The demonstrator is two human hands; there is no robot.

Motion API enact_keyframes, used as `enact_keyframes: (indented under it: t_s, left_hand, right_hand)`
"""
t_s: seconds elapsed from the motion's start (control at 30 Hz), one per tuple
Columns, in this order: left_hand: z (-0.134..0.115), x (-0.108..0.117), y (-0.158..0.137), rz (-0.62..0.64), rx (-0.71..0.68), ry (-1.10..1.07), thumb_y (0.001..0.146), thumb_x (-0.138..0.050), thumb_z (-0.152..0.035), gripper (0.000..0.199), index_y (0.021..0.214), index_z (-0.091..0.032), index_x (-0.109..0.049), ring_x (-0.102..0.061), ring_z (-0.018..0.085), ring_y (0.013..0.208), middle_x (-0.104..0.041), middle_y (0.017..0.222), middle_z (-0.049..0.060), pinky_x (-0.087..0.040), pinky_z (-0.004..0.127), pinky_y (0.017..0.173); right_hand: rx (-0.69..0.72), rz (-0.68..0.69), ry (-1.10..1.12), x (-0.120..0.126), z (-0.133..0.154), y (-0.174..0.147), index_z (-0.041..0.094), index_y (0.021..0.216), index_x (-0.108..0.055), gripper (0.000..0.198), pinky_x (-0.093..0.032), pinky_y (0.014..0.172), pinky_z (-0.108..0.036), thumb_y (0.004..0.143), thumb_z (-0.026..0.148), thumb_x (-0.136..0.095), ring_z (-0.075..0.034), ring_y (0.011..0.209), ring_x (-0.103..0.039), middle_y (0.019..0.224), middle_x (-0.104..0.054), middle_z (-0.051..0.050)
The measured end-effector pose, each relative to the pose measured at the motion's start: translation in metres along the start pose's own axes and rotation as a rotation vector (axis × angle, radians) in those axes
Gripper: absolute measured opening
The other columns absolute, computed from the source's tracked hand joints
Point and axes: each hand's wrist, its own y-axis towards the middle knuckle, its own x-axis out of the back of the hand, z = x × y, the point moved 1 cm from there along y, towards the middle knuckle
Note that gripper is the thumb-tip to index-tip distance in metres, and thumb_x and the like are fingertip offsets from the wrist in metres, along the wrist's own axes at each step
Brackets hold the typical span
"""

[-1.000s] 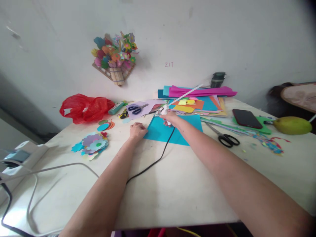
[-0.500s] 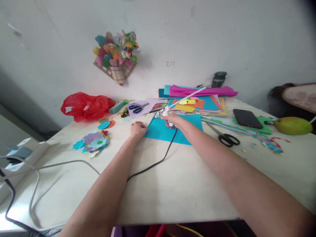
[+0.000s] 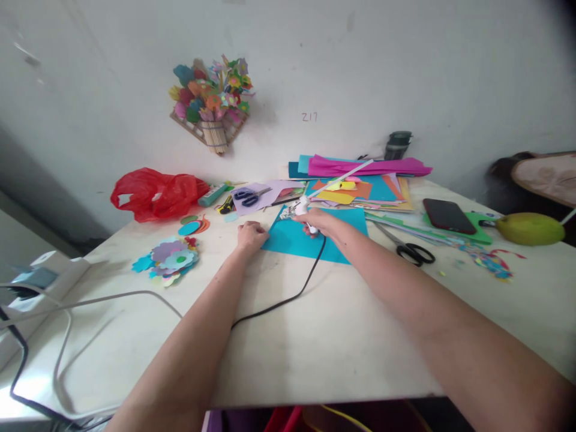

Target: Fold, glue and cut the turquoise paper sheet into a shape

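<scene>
cord [image 3: 286, 302] over blue sheet [image 3: 288, 241] | black scissors [image 3: 402, 243] right | red bag [image 3: 162, 199] left

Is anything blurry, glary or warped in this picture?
Head view, lower left: glare whitens the table; head view, top right: a dark, blurred corner; head view, centre: the white corded tool in the right hand looks soft, its fine detail lost.

White plastic glue gun with a silvery, crumpled-looking nose [image 3: 302, 206], tilted over the sheet's eleven o'clock side, nose toward nine, long, thin, whitish glue stick [image 3: 341, 179] jutting from its rear toward two, black cable [image 3: 293, 297] curving toward seven, bright blue, rectangular paper sheet [image 3: 290, 241] flat beneath.
</scene>
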Motion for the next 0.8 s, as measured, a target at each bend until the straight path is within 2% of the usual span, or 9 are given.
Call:
enact_keyframes:
  t_s: [0.33, 0.53, 0.8]
  left_hand:
    - [0.001, 0.000, 0.000, -0.008, -0.003, -0.004, 0.060, -0.057, -0.028, 0.015, 0.066, -0.019, -0.066, -0.047, 0.022, 0.104, -0.058, 0.108, 0.005, -0.035, 0.027, 0.086]
    - [0.001, 0.000, 0.000, 0.003, -0.001, -0.010, 0.060, -0.056, -0.028, 0.015, 0.066, -0.019, -0.066, -0.046, 0.023, 0.105, -0.058, 0.108, 0.004, -0.035, 0.027, 0.086]
    - [0.001, 0.000, 0.001, 0.001, -0.004, -0.011, 0.060, -0.056, -0.028, 0.014, 0.066, -0.019, -0.066, -0.046, 0.024, 0.105, -0.058, 0.108, 0.005, -0.034, 0.028, 0.088]
  right_hand:
    - [0.024, -0.059, 0.028, -0.004, -0.004, 0.019, 0.015, 0.069, -0.048, 0.025, -0.037, 0.034, -0.019, 0.076, 0.036, -0.058, -0.010, 0.038, -0.048, 0.046, -0.051, 0.000]
    - [0.055, -0.071, 0.057, -0.004, -0.001, 0.023, 0.014, 0.072, -0.050, 0.018, -0.035, 0.032, -0.018, 0.077, 0.030, -0.057, -0.009, 0.034, -0.047, 0.046, -0.054, -0.001]
    - [-0.010, -0.056, 0.068, -0.005, -0.004, 0.022, 0.014, 0.069, -0.049, 0.032, -0.035, 0.031, -0.019, 0.072, 0.044, -0.061, -0.010, 0.037, -0.047, 0.051, -0.055, -0.003]
